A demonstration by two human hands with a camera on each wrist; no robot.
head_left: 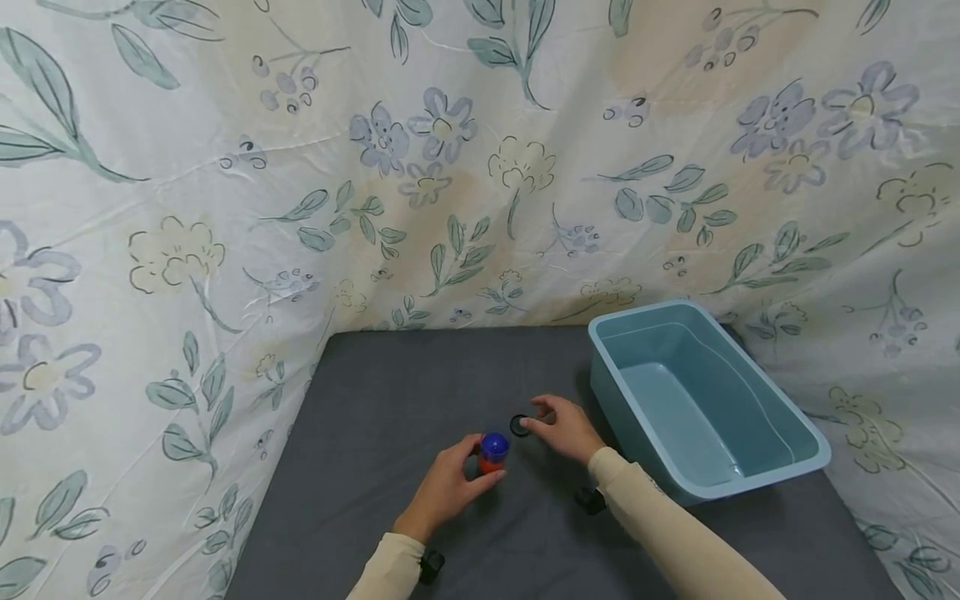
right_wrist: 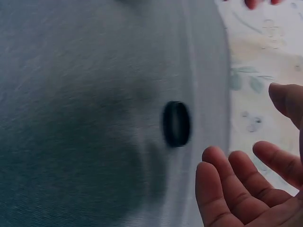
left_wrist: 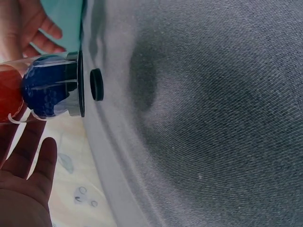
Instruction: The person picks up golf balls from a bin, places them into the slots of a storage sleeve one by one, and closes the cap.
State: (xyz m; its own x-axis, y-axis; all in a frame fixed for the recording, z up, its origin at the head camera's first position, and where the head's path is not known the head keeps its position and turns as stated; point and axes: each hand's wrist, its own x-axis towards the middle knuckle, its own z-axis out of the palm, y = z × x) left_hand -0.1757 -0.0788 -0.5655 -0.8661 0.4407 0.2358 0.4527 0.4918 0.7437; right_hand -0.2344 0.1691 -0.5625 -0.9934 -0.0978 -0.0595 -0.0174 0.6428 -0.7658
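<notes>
My left hand grips a clear cylindrical container between thumb and fingers, raised off the cloth. Inside it a blue ball and a red ball show through the wall, and a dark rim circles the blue end. On the grey cloth lies a small black round lid-like piece, just past the container. My right hand hovers beside that piece, its thumb near it in the head view. Seen in the right wrist view, its fingers are loosely bent, apart from the piece and holding nothing.
A blue-grey plastic tub stands on the right of the grey cloth-covered table, close to my right forearm. Floral fabric hangs behind and along both sides. Small black devices sit at both wrists.
</notes>
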